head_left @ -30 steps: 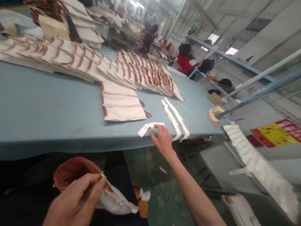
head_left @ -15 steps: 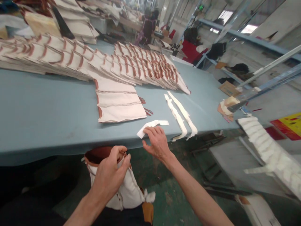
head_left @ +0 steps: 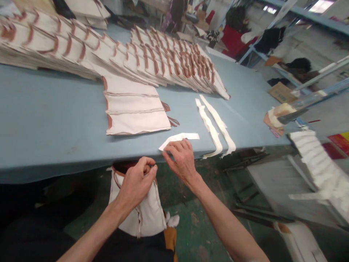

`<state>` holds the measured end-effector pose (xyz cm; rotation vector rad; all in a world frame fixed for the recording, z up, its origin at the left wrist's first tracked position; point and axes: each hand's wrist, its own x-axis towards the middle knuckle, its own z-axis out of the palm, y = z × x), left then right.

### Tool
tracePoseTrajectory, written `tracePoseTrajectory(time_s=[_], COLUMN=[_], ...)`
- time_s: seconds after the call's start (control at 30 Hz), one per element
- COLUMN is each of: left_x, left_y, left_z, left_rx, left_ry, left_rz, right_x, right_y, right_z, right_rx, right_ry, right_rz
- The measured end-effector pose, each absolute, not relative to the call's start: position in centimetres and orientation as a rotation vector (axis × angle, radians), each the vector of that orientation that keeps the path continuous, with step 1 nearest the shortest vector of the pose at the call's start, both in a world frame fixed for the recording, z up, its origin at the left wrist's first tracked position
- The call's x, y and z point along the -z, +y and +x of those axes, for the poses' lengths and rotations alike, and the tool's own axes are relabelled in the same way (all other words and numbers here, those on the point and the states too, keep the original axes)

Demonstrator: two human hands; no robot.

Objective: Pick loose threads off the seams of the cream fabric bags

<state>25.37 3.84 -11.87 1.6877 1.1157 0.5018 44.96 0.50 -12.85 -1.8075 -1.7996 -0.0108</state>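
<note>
A white fabric piece with a brown-lined opening point(head_left: 147, 214) hangs below the table's front edge, over the lap. My left hand point(head_left: 139, 182) is closed at its upper rim, thumb and fingertips pinched together; the rim between them is mostly hidden. My right hand point(head_left: 181, 160) rests at the table edge, its curled fingers on a short white strip point(head_left: 177, 137). Whether the fingertips grip the strip is hidden. Right of it, two long cream strips point(head_left: 211, 127) lie side by side, their ends over the edge. A flat white panel stack with brown trim point(head_left: 136, 109) lies to the left.
Overlapping rows of white, brown-edged pieces point(head_left: 163, 62) cover the back of the blue-green table point(head_left: 54, 138). At the right end are a cardboard box point(head_left: 282, 92) and foam-like scraps point(head_left: 278, 114). A lower grey surface point(head_left: 278, 182) stands at the right.
The view has shifted down and slightly left. My left hand has moved up and right along with the held piece's rim, closer to my right hand, which stays at the short strip.
</note>
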Motion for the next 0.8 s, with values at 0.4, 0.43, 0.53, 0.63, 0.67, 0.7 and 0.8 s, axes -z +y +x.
tracePoseTrajectory(time_s=[0.4,0.43,0.53,0.63,0.67,0.7,0.8], left_x=[10.7,10.7,10.6,10.2,10.0,9.9,9.6], left_y=[6.5,6.9,7.7,7.8,7.7,7.6,7.4], left_z=[28.9,29.3,30.1,30.5,30.5,30.5,30.8], left_rx=[-0.565,-0.577,-0.595,-0.590,-0.589,-0.588,-0.580], left_ry=[1.026,1.013,0.970,0.942,0.938,0.935,0.938], left_rz=[1.528,1.518,1.490,1.471,1.469,1.468,1.459], right_x=[12.8,12.8,12.6,12.4,12.4,12.4,12.3], right_y=[1.3,1.2,1.1,1.0,0.9,0.9,0.8], right_z=[45.3,45.3,45.4,45.5,45.5,45.5,45.5], right_rx=[-0.286,-0.307,-0.370,-0.420,-0.433,-0.446,-0.484], right_ry=[-1.373,-1.349,-1.280,-1.229,-1.216,-1.204,-1.166], right_rz=[-1.698,-1.688,-1.665,-1.656,-1.653,-1.650,-1.644])
